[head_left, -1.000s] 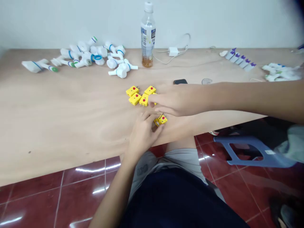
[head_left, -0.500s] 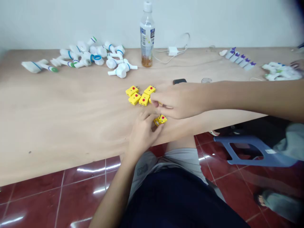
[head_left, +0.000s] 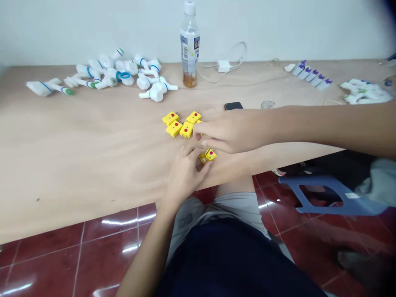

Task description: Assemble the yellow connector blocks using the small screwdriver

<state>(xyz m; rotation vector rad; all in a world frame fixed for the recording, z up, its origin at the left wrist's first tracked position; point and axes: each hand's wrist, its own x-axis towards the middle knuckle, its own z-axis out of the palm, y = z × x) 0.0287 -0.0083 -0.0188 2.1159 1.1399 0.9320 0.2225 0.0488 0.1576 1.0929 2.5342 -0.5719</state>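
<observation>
Near the table's front edge my left hand grips a small yellow piece with a red dot between thumb and fingers. Beside it lies an opened yellow part, partly under the fingertips. My right hand is just above and to the right, thumb and forefinger brought close together; what they pinch, if anything, is too small to make out. Several yellow plugs with red dots and metal pins, such as one yellow plug, lie beyond my hands. Another yellow plug is partly hidden by my right hand.
A bottle stands at the back, near a white adapter with a cable. White jointed parts lie back left. A black object is behind my right wrist. Purple-tipped pieces and white-green parts lie right. A blue stool stands below.
My right hand's fingertips have shifted slightly left, with thumb and forefinger posed differently. My left hand keeps its grip. At the far right, another person's hand has moved mostly out of view.
</observation>
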